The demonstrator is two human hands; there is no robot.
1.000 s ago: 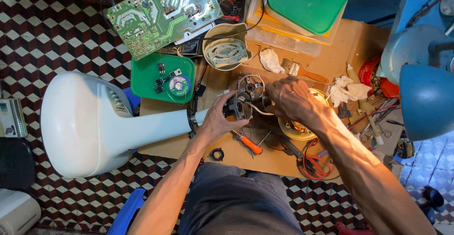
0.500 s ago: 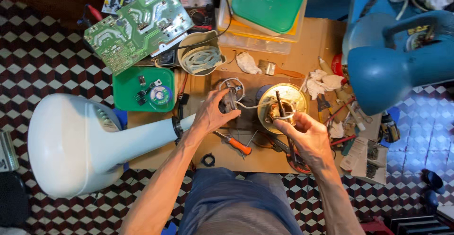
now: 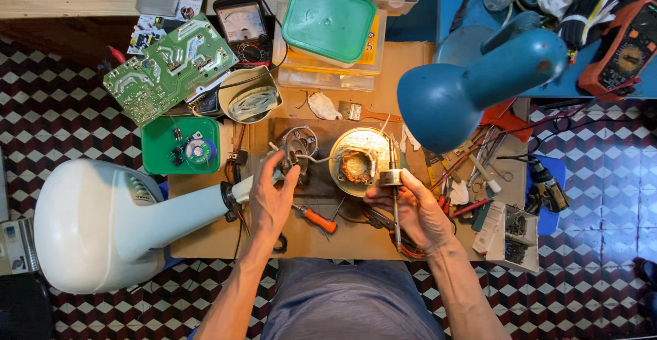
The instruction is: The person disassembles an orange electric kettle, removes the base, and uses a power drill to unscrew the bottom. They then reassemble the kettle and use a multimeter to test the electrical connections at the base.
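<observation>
Hands apart, left hand (image 3: 270, 200) gripping motor bracket (image 3: 295, 147), right hand (image 3: 410, 210) clamped on rotor shaft (image 3: 393, 176), crowded board.

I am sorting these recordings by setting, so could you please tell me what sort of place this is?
Most likely a small electrical repair bench. A green circuit board and an analogue meter lie at the back, and the hands work on an opened motor with copper windings amid scattered hand tools.

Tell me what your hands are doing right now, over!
Left hand grips metal motor cover. Right hand pinches small rotor on its shaft. Copper-wound stator sits between them.
</observation>
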